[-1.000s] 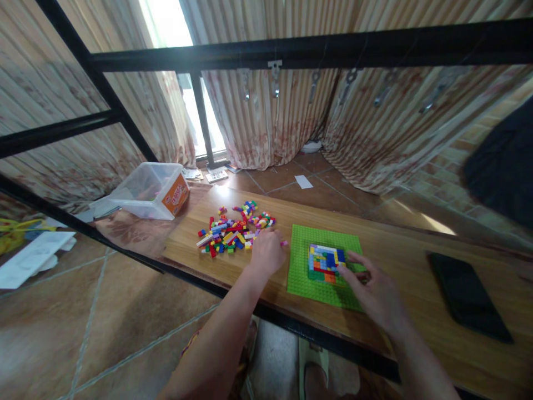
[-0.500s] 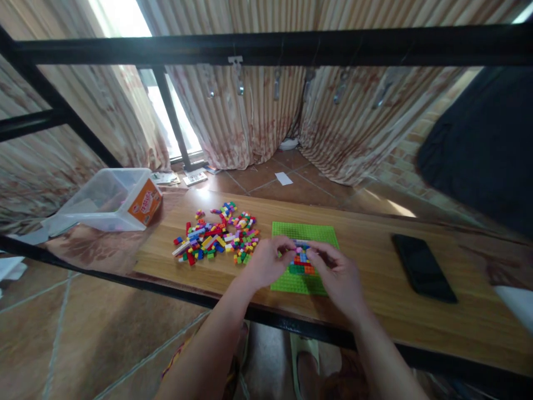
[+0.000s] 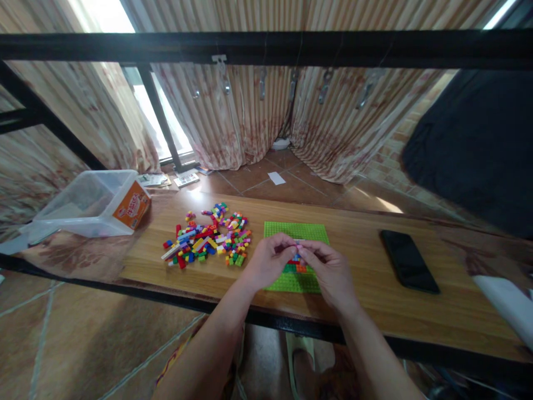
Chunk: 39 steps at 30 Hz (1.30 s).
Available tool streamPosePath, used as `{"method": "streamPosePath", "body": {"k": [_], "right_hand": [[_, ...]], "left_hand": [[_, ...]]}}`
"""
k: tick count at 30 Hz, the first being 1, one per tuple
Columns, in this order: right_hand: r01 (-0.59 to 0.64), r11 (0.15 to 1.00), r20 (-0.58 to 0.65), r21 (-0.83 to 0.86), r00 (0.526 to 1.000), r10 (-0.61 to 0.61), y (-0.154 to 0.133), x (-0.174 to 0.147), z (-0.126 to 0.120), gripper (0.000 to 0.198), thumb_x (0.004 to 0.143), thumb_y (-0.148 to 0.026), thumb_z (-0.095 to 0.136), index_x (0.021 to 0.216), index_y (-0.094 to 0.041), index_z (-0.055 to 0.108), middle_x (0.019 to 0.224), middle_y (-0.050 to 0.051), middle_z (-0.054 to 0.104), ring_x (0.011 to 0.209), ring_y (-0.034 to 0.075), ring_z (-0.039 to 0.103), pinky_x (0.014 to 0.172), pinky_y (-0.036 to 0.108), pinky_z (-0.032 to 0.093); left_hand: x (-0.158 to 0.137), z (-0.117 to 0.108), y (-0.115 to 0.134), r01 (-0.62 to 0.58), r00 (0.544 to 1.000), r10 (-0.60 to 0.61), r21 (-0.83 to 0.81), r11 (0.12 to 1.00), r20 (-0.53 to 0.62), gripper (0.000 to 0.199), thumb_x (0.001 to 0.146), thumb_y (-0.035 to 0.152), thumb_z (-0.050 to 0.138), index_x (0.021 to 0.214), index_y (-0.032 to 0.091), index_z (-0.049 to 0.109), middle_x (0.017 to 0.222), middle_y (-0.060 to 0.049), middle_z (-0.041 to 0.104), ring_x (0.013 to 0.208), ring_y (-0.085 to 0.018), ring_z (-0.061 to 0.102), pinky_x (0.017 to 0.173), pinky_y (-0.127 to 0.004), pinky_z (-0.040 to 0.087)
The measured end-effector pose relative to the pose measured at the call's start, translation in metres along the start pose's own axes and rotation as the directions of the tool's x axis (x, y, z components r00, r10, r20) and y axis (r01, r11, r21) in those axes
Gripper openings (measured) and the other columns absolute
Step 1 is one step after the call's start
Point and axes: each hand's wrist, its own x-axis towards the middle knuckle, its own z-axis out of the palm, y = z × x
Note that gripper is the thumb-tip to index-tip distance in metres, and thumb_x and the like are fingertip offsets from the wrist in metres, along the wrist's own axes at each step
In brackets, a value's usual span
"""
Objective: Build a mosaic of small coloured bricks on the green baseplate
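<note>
My left hand (image 3: 272, 258) and my right hand (image 3: 328, 269) meet over a green studded baseplate (image 3: 277, 228), thumbs and forefingers pinched almost tip to tip. Between the fingertips a small pink toy brick (image 3: 297, 245) just shows, mostly covered by my fingers. Below the fingers, a patch of joined toy bricks (image 3: 300, 268) in orange, red, blue and green sits on the baseplate, partly hidden by my hands. To the left lies a loose pile of toy bricks (image 3: 204, 241) in many colours.
A clear plastic bin (image 3: 89, 222) with an orange label stands at the table's left end. On the right lies a black phone (image 3: 409, 261), with a white object (image 3: 506, 305) beyond it. A dark metal bar (image 3: 266, 49) crosses above the wooden table (image 3: 353, 233).
My hands have drawn closer together, fingertips now nearly touching and covering more of the joined bricks. The view has shifted slightly, so the scene sits further left.
</note>
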Motion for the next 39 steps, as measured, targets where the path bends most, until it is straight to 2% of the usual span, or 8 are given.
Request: {"method": "streamPosePath", "body": {"k": [6, 12, 15, 18, 24, 28, 34, 39], "right_hand": [[-0.001, 1.000, -0.007, -0.004, 1.000, 0.001, 0.004, 0.001, -0.001, 0.014, 0.078, -0.037, 0.071, 0.082, -0.023, 0.073, 0.070, -0.002, 0.066, 0.060, 0.010, 0.053, 0.058, 0.024, 0.044], [-0.038, 0.997, 0.043, 0.063, 0.998, 0.035, 0.006, 0.006, -0.007, 0.015, 0.077, -0.037, 0.072, 0.081, -0.022, 0.072, 0.065, -0.003, 0.063, 0.059, 0.010, 0.053, 0.060, 0.025, 0.043], [0.016, 0.999, -0.128, -0.035, 0.992, -0.020, 0.007, 0.014, -0.022, 0.015, 0.074, -0.036, 0.073, 0.079, -0.022, 0.073, 0.061, -0.003, 0.061, 0.058, 0.012, 0.053, 0.063, 0.028, 0.045], [0.058, 0.958, -0.287, -0.282, 0.947, -0.142, 0.009, 0.020, -0.038, 0.016, 0.073, -0.037, 0.072, 0.077, -0.021, 0.073, 0.068, 0.000, 0.066, 0.066, 0.016, 0.058, 0.070, 0.033, 0.047], [0.227, 0.786, -0.013, -0.576, 0.958, -0.286, 0.013, 0.017, -0.028, 0.019, 0.083, -0.038, 0.062, 0.084, -0.022, 0.074, 0.090, 0.005, 0.067, 0.082, 0.020, 0.062, 0.075, 0.036, 0.049], [0.320, 0.659, 0.105, -0.681, 0.933, -0.345, 0.019, 0.020, -0.013, 0.020, 0.087, -0.036, 0.059, 0.086, -0.024, 0.075, 0.095, 0.006, 0.063, 0.090, 0.021, 0.060, 0.081, 0.038, 0.049], [0.361, 0.482, 0.188, -0.799, 0.910, -0.370, 0.029, 0.029, -0.008, 0.018, 0.086, -0.032, 0.059, 0.083, -0.026, 0.076, 0.099, 0.007, 0.060, 0.097, 0.025, 0.055, 0.084, 0.042, 0.048], [0.332, 0.481, 0.165, -0.811, 0.920, -0.356, 0.031, 0.031, -0.006, 0.017, 0.085, -0.032, 0.060, 0.083, -0.025, 0.075, 0.100, 0.008, 0.060, 0.098, 0.025, 0.055, 0.085, 0.042, 0.047]], "left_hand": [[0.000, 0.003, 0.001, 0.024, 1.000, -0.023, -0.047, 0.999, 0.004, 0.015, 0.081, 0.028, 0.063, 0.076, 0.014, 0.062, 0.069, 0.000, 0.061, 0.065, -0.010, 0.055, 0.065, -0.022, 0.043], [0.000, 0.004, 0.000, 0.055, 0.998, -0.050, -0.152, 0.987, 0.040, 0.016, 0.079, 0.028, 0.064, 0.075, 0.013, 0.063, 0.068, 0.001, 0.061, 0.062, -0.009, 0.053, 0.061, -0.021, 0.041], [0.002, -0.008, -0.002, 0.065, 0.992, -0.075, -0.094, 0.993, -0.105, 0.014, 0.076, 0.027, 0.067, 0.074, 0.013, 0.063, 0.065, 0.002, 0.059, 0.059, -0.008, 0.051, 0.057, -0.020, 0.039], [0.006, -0.023, -0.004, 0.108, 0.963, -0.100, 0.017, 0.994, -0.250, 0.013, 0.074, 0.026, 0.066, 0.071, 0.013, 0.064, 0.060, 0.003, 0.057, 0.056, -0.008, 0.049, 0.054, -0.020, 0.037], [0.007, -0.031, -0.007, 0.159, 0.948, -0.132, 0.071, 0.985, -0.289, 0.010, 0.071, 0.023, 0.065, 0.068, 0.014, 0.063, 0.059, 0.002, 0.060, 0.054, -0.008, 0.051, 0.052, -0.020, 0.037], [0.007, -0.028, -0.008, 0.140, 0.942, -0.127, 0.020, 0.990, -0.311, 0.006, 0.069, 0.019, 0.066, 0.069, 0.014, 0.062, 0.060, 0.002, 0.061, 0.055, -0.008, 0.053, 0.053, -0.019, 0.039], [0.007, -0.030, -0.010, 0.109, 0.925, -0.126, -0.068, 0.992, -0.357, 0.009, 0.068, 0.017, 0.067, 0.077, 0.015, 0.066, 0.065, 0.003, 0.061, 0.056, -0.008, 0.056, 0.055, -0.019, 0.045], [0.007, -0.031, -0.011, 0.126, 0.925, -0.146, -0.080, 0.989, -0.352, 0.019, 0.071, 0.020, 0.066, 0.089, 0.015, 0.071, 0.073, 0.001, 0.065, 0.059, -0.009, 0.058, 0.058, -0.021, 0.050]]}}
